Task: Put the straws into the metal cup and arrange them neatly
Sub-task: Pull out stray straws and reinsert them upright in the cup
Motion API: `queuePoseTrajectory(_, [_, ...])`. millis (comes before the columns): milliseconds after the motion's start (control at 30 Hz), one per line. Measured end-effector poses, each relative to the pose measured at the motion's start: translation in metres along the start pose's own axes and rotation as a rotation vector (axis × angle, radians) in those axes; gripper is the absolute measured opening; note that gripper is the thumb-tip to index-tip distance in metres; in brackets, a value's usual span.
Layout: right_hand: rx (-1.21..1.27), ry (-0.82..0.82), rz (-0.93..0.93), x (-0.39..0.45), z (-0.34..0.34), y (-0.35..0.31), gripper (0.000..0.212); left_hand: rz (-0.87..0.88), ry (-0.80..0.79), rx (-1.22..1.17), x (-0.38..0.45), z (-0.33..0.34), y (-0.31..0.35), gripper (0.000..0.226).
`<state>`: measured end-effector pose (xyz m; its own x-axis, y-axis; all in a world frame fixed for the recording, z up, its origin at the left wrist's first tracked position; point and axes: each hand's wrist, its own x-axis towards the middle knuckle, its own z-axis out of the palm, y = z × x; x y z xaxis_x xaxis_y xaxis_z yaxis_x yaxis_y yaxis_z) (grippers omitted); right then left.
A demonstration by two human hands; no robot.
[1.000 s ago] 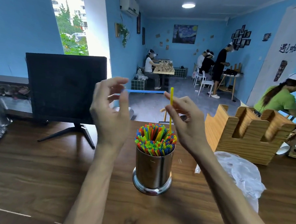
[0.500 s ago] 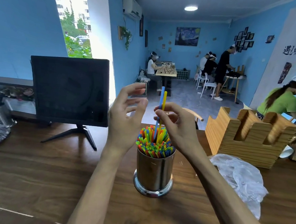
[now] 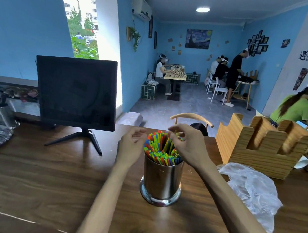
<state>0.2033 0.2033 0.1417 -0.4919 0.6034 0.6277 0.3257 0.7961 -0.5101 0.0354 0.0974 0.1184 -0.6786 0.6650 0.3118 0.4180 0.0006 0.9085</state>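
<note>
Head camera looks down on the metal cup (image 3: 161, 181) standing upright on the wooden surface (image 3: 46, 178), near me and between my forearms, packed with colourful straws (image 3: 161, 149). My right hand (image 3: 187, 145) hovers over the straw tops on the right, fingers curled, fingertips pinching at one straw end there. My left hand (image 3: 132, 147) sits just left of the bundle, loosely curled and holding nothing. A dark monitor (image 3: 76, 91) stands far left; a crumpled plastic bag (image 3: 251, 190) lies right, a wooden rack (image 3: 263, 146) beyond it.
</note>
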Motion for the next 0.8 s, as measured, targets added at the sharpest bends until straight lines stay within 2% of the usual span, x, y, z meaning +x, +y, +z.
queuePoseTrajectory(100, [-0.094, -0.093, 0.033, -0.002, 0.0, 0.003, 0.016, 0.042, -0.009, 0.05, 0.011, 0.003, 0.011, 0.023])
queuePoseTrajectory(200, [-0.063, -0.144, 0.042, -0.005, -0.002, 0.0, 0.021, 0.096, -0.086, 0.161, 0.029, 0.013, 0.023, 0.029])
queuePoseTrajectory(333, [0.017, -0.12, 0.085, -0.01, -0.002, -0.002, 0.026, 0.092, -0.281, 0.29, 0.046, 0.022, 0.031, 0.028])
queuePoseTrajectory(433, [-0.003, -0.118, 0.119, -0.011, -0.002, 0.0, 0.026, 0.095, -0.341, 0.391, 0.057, 0.022, 0.032, 0.024])
queuePoseTrajectory(633, [-0.019, -0.116, 0.146, -0.014, -0.004, 0.002, 0.026, 0.141, -0.409, 0.453, 0.069, 0.02, 0.036, 0.024])
queuePoseTrajectory(800, [-0.007, -0.104, 0.178, -0.017, -0.007, -0.004, 0.03, 0.185, -0.419, 0.382, 0.078, 0.012, 0.037, 0.021])
